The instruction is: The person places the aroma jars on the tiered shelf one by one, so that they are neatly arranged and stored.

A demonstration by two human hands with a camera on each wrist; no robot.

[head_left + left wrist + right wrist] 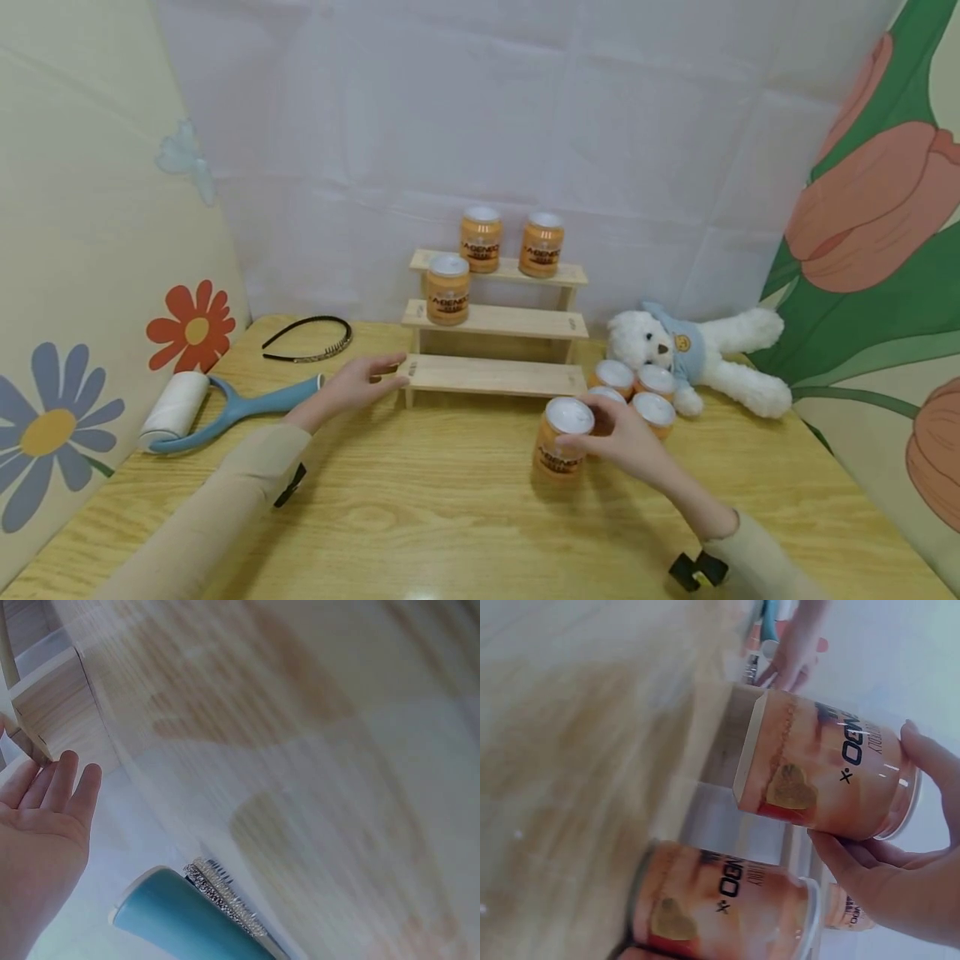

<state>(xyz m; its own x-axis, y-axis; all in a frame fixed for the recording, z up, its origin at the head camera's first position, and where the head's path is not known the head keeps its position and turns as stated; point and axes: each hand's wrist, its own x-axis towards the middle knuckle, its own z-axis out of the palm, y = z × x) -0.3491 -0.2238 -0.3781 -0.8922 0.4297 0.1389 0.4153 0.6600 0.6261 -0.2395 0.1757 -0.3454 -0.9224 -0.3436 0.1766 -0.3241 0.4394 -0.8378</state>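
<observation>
My right hand (626, 437) grips an orange can (557, 454) with a pale lid near its top, thumb on one side and fingers on the other. In the right wrist view the held can (821, 765) appears raised off the table, beside another can (720, 904). My left hand (356, 387) is at the left end of the lowest step of a wooden three-step stand (495, 375); its fairly straight fingers (64, 784) touch the board's end. Two cans stand on the top step, including one can (542, 244) at right; one can (447, 292) stands left on the middle step.
Several more cans (654, 410) cluster right of the stand, against a white plush bear (723, 354) in a blue top. At left lie a black headband (348, 333) and a lint roller (240, 406) with a blue handle. A white cloth (480, 108) hangs behind.
</observation>
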